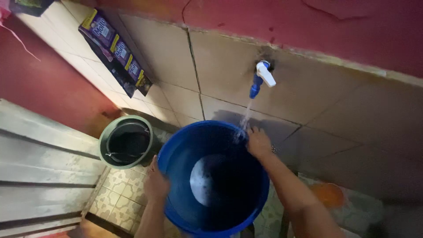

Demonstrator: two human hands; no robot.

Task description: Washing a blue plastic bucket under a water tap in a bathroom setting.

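Observation:
A large blue bucket (pixel 185 163) is held under a blue and white wall tap (pixel 263 76), and water streams from the tap onto its far rim. Some water and foam lie at the bucket's bottom. My left hand (pixel 156 181) grips the near left rim. My right hand (pixel 258 143) holds the far rim right under the falling water.
A green bucket (pixel 104 142) with a dark pail inside stands at the left on the patterned tile floor (pixel 120 190). A strip of purple sachets (pixel 115 48) hangs on the tiled wall. An orange bowl (pixel 328 194) sits at the lower right. Grey steps (pixel 39 167) rise at the left.

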